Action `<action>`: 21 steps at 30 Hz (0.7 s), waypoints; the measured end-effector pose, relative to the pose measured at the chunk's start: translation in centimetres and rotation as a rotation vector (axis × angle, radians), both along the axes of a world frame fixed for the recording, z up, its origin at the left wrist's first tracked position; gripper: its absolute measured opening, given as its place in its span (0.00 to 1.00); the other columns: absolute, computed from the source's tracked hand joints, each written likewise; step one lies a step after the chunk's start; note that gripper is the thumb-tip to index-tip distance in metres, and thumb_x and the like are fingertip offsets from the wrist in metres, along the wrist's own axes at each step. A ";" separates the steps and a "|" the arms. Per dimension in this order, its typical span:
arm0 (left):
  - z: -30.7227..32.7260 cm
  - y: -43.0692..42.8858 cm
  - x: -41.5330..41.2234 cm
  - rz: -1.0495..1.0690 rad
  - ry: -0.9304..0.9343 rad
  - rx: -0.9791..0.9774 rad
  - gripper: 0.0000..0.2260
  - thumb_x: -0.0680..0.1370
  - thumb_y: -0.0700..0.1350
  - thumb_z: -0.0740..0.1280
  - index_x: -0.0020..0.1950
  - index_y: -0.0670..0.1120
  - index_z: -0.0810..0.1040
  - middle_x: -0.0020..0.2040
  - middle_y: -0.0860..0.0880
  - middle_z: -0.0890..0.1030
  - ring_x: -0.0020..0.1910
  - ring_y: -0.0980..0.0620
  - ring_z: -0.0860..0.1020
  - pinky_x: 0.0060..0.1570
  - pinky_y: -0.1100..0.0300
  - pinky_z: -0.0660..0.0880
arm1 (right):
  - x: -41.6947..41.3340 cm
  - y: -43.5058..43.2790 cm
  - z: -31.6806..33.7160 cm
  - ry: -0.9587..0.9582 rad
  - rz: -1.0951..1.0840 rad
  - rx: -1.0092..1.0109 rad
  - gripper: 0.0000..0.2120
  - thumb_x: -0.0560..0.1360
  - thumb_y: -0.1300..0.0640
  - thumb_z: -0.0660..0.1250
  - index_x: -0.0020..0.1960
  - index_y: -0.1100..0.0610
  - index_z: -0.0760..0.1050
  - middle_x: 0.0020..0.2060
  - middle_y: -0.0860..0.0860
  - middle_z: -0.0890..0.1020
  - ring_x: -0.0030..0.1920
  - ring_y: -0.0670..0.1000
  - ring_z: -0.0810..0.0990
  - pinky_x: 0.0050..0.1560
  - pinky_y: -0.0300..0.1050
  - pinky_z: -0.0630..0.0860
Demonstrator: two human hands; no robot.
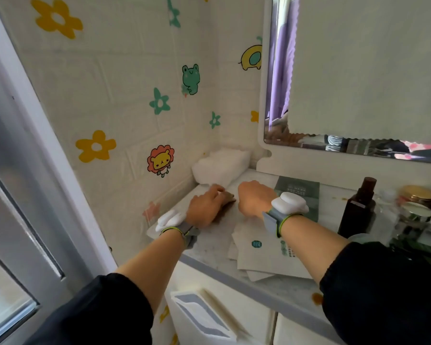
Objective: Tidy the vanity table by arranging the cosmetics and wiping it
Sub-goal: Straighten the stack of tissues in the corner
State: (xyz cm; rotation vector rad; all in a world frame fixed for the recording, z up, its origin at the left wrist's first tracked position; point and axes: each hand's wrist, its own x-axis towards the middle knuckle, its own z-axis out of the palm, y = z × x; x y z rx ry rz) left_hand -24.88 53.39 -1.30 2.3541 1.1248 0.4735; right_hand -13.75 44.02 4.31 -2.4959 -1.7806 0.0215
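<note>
My left hand (204, 206) is over the back left part of the marble vanity top (279, 286), fingers curled onto a small brown thing (228, 199) that I cannot identify. My right hand (253, 197) is just right of it, knuckles up, with its fingers bent down out of sight. White sachets (264, 252) lie in a loose pile under my right forearm. Green sachets (300, 191) lie behind my right wrist. A dark brown bottle (356, 210) stands upright to the right.
A white soft pack (220, 168) sits in the back corner against the stickered wall. Jars, one with a gold lid (419, 194), and a glass jar (413, 220) crowd the right side. The mirror (358, 83) stands behind. A white bin (202, 317) hangs below the table edge.
</note>
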 end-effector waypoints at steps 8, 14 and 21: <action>2.2 4.9 0.8 0.390 -0.342 -0.099 0.15 0.81 0.47 0.55 0.62 0.37 0.69 0.60 0.37 0.74 0.56 0.37 0.74 0.57 0.47 0.72 | 0.9 5.0 -1.3 0.542 0.036 0.260 0.25 0.77 0.61 0.61 0.72 0.56 0.61 0.64 0.61 0.68 0.59 0.62 0.74 0.55 0.50 0.73; 2.9 6.4 2.4 0.480 -0.361 -0.182 0.23 0.82 0.49 0.52 0.62 0.31 0.72 0.60 0.32 0.75 0.60 0.34 0.74 0.57 0.47 0.71 | 1.7 7.8 -1.4 0.707 0.034 0.254 0.31 0.77 0.60 0.61 0.76 0.56 0.53 0.66 0.62 0.67 0.56 0.65 0.76 0.45 0.48 0.72; 2.8 7.1 3.7 0.554 -0.547 -0.407 0.30 0.78 0.60 0.56 0.67 0.36 0.69 0.63 0.36 0.74 0.62 0.35 0.73 0.60 0.45 0.71 | 2.3 8.1 -2.2 0.757 0.041 0.299 0.30 0.77 0.61 0.61 0.76 0.56 0.54 0.67 0.61 0.67 0.60 0.63 0.74 0.49 0.48 0.73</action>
